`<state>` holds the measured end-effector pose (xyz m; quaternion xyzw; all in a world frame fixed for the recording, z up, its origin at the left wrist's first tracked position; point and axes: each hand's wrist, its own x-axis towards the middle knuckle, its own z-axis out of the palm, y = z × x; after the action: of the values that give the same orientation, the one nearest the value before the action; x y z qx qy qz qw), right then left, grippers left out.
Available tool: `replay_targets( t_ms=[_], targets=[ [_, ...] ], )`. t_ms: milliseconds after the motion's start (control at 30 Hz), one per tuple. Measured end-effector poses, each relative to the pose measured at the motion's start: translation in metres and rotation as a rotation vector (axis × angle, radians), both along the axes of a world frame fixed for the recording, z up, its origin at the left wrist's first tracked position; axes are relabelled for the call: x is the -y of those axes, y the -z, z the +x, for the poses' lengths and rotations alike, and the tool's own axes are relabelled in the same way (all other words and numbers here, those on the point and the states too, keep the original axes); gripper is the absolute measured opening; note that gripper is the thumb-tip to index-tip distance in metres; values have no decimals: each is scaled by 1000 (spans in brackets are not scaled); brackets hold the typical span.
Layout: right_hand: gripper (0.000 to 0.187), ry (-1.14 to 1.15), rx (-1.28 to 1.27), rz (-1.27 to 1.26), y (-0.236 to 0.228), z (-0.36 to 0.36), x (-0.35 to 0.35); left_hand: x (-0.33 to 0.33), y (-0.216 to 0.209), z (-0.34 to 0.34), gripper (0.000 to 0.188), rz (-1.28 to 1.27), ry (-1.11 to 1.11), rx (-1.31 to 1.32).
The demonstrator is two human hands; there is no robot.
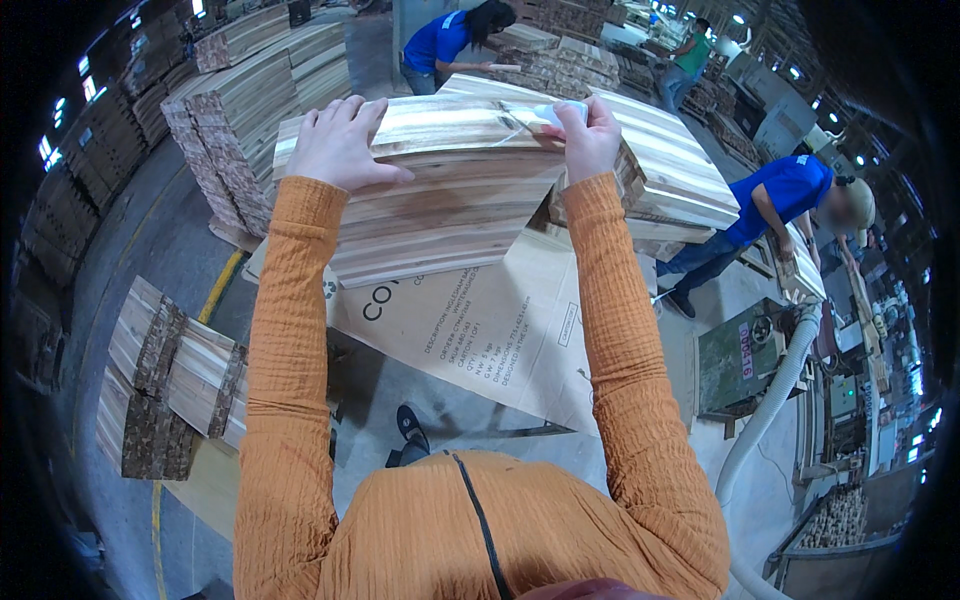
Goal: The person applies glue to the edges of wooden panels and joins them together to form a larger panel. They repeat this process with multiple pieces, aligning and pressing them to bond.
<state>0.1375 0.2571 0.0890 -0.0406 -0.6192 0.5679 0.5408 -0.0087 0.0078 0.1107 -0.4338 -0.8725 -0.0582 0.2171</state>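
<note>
A striped wooden panel is tilted up in front of me, its long upper side brightly lit and its near face in shadow. My left hand grips the panel's left end, fingers over the upper side and thumb against the near face. At the right end, my right hand pinches a small white and pale-blue thing against the lit side. Its kind I cannot make out. Dark marks show in the wood just left of it. Cardboard with black print lies below the panel.
More panels are stacked to the right, and tall stacks stand at far left. Blocks of wood sit at lower left. A green machine with a pale hose is at right. People in blue shirts work nearby.
</note>
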Motion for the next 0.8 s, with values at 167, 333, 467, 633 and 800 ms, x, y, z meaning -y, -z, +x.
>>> replay_targets(
  t_ms=[167,333,467,633,800],
  targets=[
    [19,-22,-3,13,1,-1,-1,1,7,-4,100,85,48,-48],
    [13,-112,-93,-123,0,4,-6,-2,1,-2,101,55,35,4],
    [10,-317,-248,-349,10,31,-21,-7,-1,-12,103,22,30,14],
    [14,-306,-174,-494,84,122,-35,-15,-1,-29,101,-7,31,-24],
    [18,124,139,-672,186,237,-15,-26,5,-43,99,-29,62,-40]
  ],
)
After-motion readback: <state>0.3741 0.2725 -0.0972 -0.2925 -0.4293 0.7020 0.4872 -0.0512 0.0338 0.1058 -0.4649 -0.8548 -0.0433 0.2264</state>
